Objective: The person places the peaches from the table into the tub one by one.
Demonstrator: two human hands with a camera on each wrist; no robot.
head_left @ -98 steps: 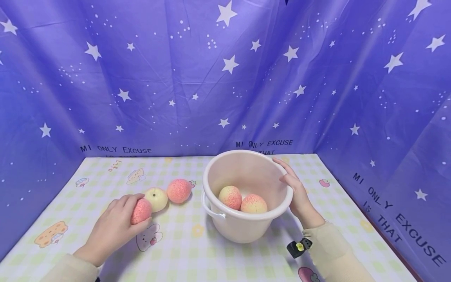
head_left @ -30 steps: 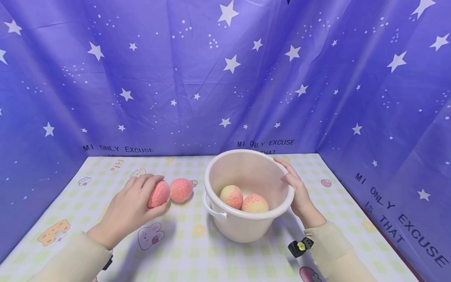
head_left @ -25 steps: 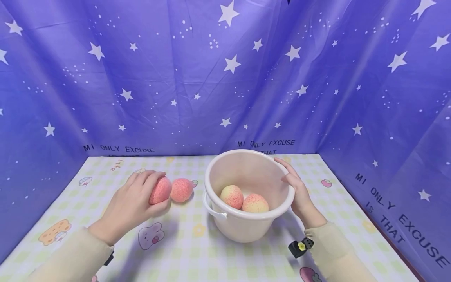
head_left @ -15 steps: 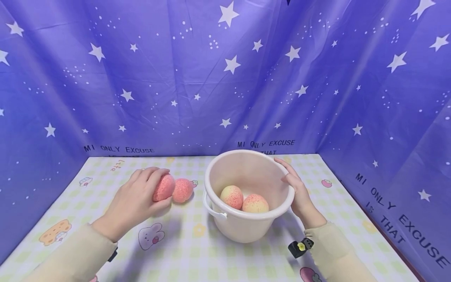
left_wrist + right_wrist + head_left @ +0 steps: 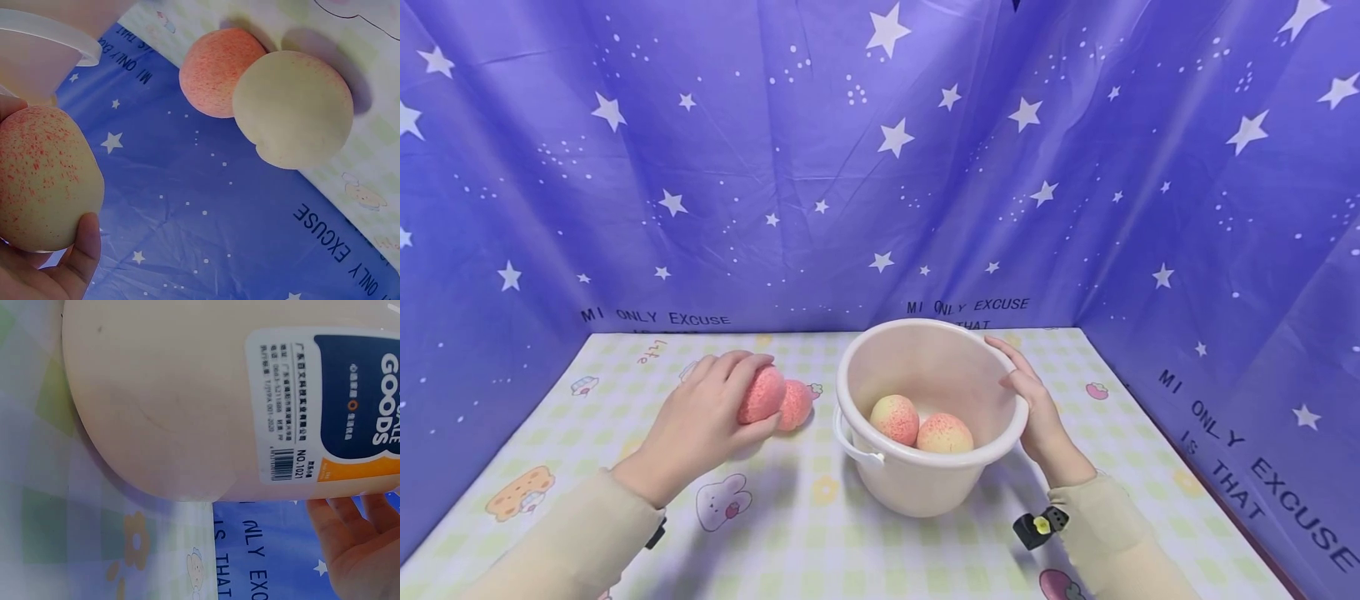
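In the head view my left hand (image 5: 703, 417) grips a peach (image 5: 763, 394), raised above the table. Red speckles on pale skin show on this peach (image 5: 50, 178) in the left wrist view. Two more peaches lie on the cloth: a pink one (image 5: 796, 406), and a pale one (image 5: 294, 109) that my hand hides in the head view. My right hand (image 5: 1043, 417) holds the right side of a pale pink bucket (image 5: 917, 483), thumb over the rim. Inside the bucket rest two speckled peaches, one on the left (image 5: 895, 419) and one on the right (image 5: 945, 434).
A checked cloth with cartoon prints covers the table (image 5: 760, 542). Blue star-patterned curtains (image 5: 820, 150) close off the back and both sides. The bucket's white handle (image 5: 853, 450) hangs down on its left. A printed label (image 5: 331, 406) is on the bucket's outer wall.
My left hand has taken hold of a peach, lifted it and carried it rightward, so that it now partly covers the pink peach. The right hand and the bucket have stayed put.
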